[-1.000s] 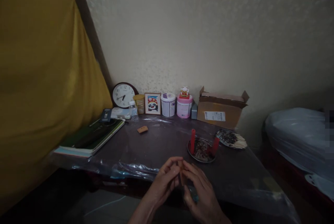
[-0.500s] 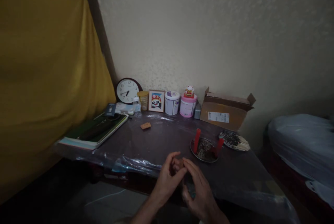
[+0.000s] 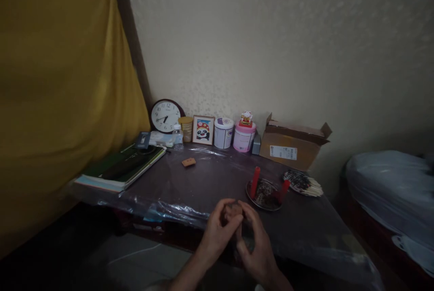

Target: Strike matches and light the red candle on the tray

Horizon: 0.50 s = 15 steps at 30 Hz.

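My left hand and my right hand meet over the near edge of a dark table covered with clear plastic. Both have their fingers curled around a small brown box-like object, too dim to name for sure. Just beyond the hands stands a round metal plate with dark debris and two red candles. A second small brown box lies farther back on the table.
Along the wall stand a clock, a framed panda picture, two tubs, a cardboard box. Books lie at left beside a yellow curtain. A dish of sticks and a plastic-wrapped bundle sit at right.
My fingers have closed in more tightly around the small brown object, which turned between them. The view has shifted slightly left and down.
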Motion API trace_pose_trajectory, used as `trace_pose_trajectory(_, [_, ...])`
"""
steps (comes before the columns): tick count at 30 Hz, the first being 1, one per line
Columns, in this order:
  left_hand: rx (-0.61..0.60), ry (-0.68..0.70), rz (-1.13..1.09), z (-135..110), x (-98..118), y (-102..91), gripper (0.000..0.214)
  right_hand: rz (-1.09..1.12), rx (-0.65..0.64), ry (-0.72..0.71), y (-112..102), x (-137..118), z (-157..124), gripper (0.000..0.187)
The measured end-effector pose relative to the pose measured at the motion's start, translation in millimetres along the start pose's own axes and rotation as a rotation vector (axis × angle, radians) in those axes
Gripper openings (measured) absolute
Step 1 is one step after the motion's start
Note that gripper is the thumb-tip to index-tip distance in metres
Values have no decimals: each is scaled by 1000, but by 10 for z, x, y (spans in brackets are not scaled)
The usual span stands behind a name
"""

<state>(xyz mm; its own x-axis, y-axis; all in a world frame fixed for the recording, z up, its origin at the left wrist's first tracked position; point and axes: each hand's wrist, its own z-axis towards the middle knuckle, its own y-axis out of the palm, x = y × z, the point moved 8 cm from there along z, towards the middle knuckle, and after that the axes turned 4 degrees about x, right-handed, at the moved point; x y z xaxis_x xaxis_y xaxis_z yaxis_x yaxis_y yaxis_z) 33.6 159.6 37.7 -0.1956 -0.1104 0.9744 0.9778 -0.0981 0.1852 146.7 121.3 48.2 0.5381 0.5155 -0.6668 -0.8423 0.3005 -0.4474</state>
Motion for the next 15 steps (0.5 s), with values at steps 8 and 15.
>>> trace_pose_trajectory(8, [-256,-390,-602,-62,-163,238,27,527,29,310,-33,280,88,51])
trace_pose_trajectory(15, [-339,-429,-815,-130,-87,358,27,513,-20,294,-24,275,79,51])
